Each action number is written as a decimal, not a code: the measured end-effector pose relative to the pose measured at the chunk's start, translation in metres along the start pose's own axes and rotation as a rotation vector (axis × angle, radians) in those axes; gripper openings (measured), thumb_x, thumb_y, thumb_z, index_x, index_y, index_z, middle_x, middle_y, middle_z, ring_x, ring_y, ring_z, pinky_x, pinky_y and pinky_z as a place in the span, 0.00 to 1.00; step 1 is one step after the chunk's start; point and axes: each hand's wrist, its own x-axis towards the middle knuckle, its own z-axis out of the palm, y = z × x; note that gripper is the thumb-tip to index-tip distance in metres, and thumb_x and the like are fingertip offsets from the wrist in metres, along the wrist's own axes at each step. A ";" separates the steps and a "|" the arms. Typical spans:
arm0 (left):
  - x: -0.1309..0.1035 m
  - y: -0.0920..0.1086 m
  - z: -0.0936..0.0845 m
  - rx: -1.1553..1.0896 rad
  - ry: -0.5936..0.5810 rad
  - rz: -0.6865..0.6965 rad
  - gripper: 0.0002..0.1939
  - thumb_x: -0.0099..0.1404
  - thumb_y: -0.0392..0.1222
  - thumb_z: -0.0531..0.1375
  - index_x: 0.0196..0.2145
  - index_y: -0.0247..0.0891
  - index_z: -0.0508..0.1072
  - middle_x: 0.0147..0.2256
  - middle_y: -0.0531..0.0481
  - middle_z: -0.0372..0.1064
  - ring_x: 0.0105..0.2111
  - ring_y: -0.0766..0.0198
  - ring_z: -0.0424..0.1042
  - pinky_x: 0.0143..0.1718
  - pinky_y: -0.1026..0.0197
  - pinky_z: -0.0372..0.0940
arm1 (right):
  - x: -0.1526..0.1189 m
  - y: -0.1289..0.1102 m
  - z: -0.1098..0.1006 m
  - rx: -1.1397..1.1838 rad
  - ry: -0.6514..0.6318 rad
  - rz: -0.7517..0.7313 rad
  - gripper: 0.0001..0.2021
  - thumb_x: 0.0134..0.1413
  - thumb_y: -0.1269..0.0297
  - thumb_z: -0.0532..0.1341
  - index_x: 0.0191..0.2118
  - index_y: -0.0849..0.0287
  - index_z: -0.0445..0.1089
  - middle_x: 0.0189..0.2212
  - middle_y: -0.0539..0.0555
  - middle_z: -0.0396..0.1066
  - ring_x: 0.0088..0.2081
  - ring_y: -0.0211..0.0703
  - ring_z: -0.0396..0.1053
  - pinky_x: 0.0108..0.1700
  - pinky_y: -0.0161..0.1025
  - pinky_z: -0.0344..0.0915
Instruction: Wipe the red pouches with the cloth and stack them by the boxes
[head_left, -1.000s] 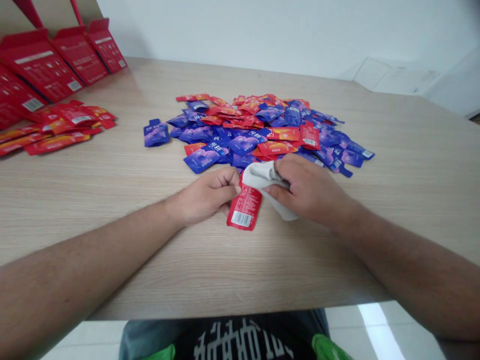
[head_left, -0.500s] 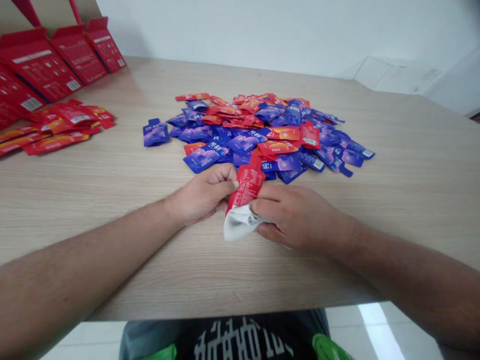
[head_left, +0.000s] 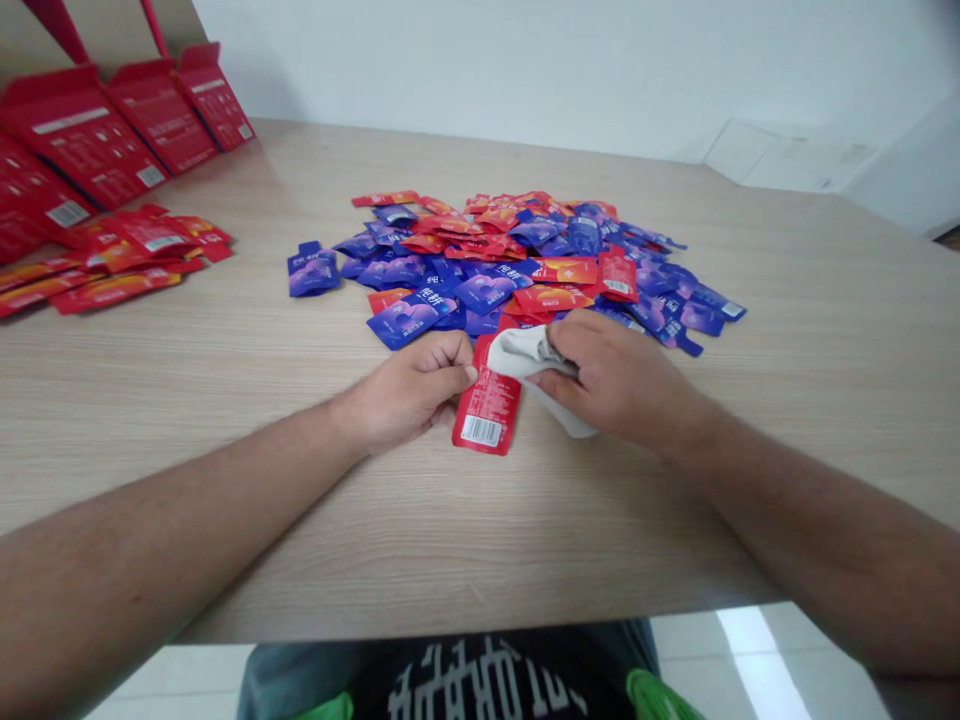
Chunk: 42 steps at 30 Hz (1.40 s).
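My left hand (head_left: pixel 409 388) pinches the flat red foil sachet (head_left: pixel 487 405) on the pale wooden table (head_left: pixel 420 520), my right hand (head_left: pixel 615 380) presses a bunched white cloth (head_left: pixel 534 358) onto it, near the red-and-blue sachet heap (head_left: pixel 525 265).

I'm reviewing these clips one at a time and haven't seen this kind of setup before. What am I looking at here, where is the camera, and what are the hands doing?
There is no machine: a camera worn on a person's head looks forward and down at their two bare arms. The pale wooden table holds a heap of small blue and red foil sachets, a smaller pile of red sachets at far left, and red cardboard boxes behind that. The left hand pinches the edge of one flat red sachet with a barcode. The right hand presses a crumpled grey-white cloth on the sachet's upper end.
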 end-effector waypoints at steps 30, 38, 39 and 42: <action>0.000 0.000 0.002 0.004 0.042 -0.017 0.08 0.62 0.35 0.65 0.32 0.38 0.67 0.25 0.55 0.67 0.21 0.70 0.65 0.21 0.69 0.60 | -0.005 -0.018 -0.001 -0.014 -0.060 -0.038 0.10 0.67 0.58 0.60 0.45 0.59 0.72 0.41 0.58 0.71 0.39 0.48 0.68 0.36 0.42 0.59; -0.001 0.002 0.003 -0.002 0.025 -0.010 0.10 0.62 0.37 0.67 0.31 0.37 0.67 0.25 0.56 0.66 0.20 0.72 0.64 0.21 0.70 0.58 | -0.005 -0.020 -0.001 -0.006 -0.100 -0.133 0.09 0.68 0.58 0.60 0.44 0.58 0.72 0.40 0.56 0.72 0.38 0.48 0.68 0.37 0.43 0.59; -0.001 0.002 0.003 -0.010 0.027 -0.013 0.10 0.63 0.37 0.66 0.31 0.37 0.67 0.25 0.56 0.67 0.21 0.71 0.64 0.21 0.70 0.59 | -0.004 -0.016 -0.001 -0.024 -0.053 -0.059 0.11 0.69 0.57 0.59 0.45 0.59 0.72 0.40 0.57 0.71 0.39 0.49 0.68 0.37 0.43 0.59; 0.000 0.000 0.002 -0.016 0.040 -0.005 0.09 0.63 0.36 0.66 0.32 0.37 0.67 0.25 0.56 0.66 0.21 0.71 0.64 0.21 0.70 0.59 | -0.003 -0.011 -0.001 -0.035 -0.017 -0.020 0.12 0.68 0.55 0.60 0.45 0.60 0.72 0.40 0.58 0.71 0.39 0.49 0.68 0.37 0.42 0.59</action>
